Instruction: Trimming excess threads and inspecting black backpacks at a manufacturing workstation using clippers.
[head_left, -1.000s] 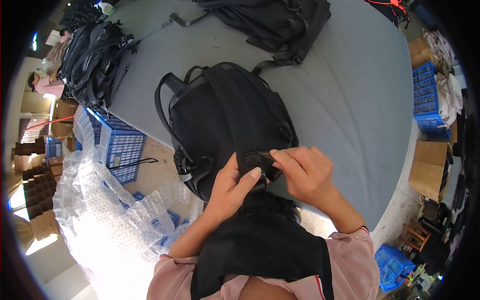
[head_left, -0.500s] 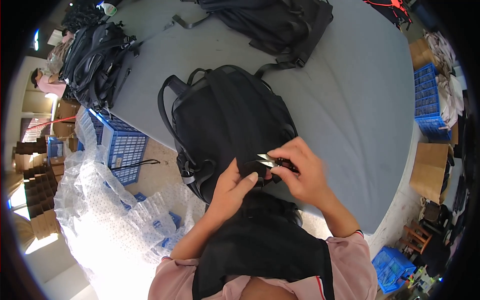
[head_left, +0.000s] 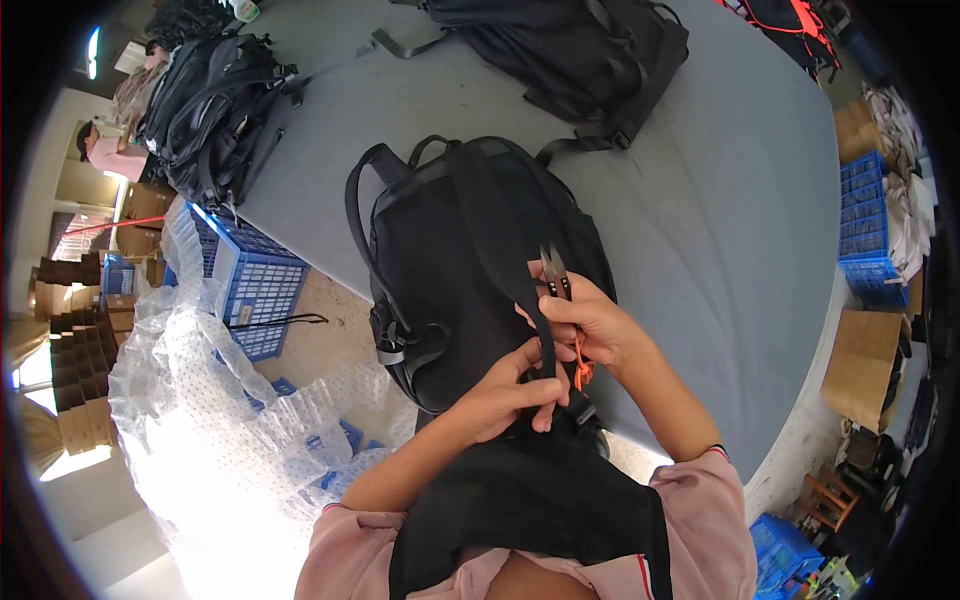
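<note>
A black backpack (head_left: 425, 240) lies on the grey-covered table in front of me. My right hand (head_left: 602, 328) is closed around thread snips (head_left: 553, 268), whose two pointed blades stick up and away from me, slightly apart. An orange cord (head_left: 584, 371) dangles below that hand. Pinched in my left hand (head_left: 498, 398) is a narrow black strap (head_left: 546, 345), which runs up to the wide band on the pack; my right fingers touch it as well. A black buckle (head_left: 580, 408) hangs close to my left fingertips.
Another black backpack (head_left: 590, 65) lies at the table's far side, and more black bags (head_left: 205, 120) are heaped far left. Blue crates (head_left: 262, 290) and clear bubble wrap (head_left: 190, 390) stand left of the table. A cardboard box (head_left: 853, 365) is at the right. Someone in pink is far left.
The snips have swung from pointing left, low on the pack, to pointing away from me. My left hand has shifted right and taken up the strap, which is now lifted.
</note>
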